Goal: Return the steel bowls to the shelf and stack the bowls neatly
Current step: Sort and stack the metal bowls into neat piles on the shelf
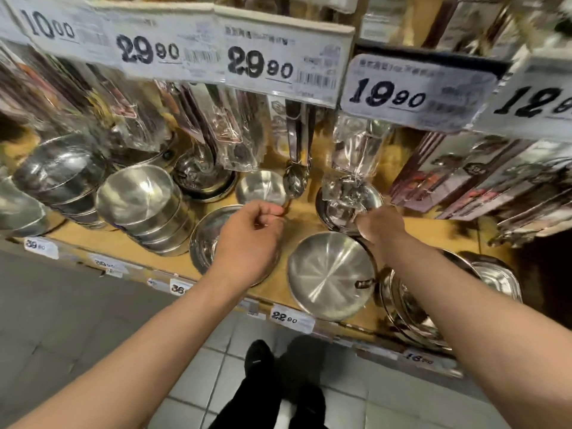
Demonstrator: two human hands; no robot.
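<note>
While the left hand (247, 239) pinches a small bowl (263, 188) mid-shelf (433, 227), the right hand (382, 224) grips another bowl (340, 209); bare wood lies between them.

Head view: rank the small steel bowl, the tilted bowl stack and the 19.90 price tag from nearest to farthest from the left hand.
1. small steel bowl, at the left hand's fingertips.
2. tilted bowl stack, to its left on the shelf.
3. 19.90 price tag, up and to the right.
</note>
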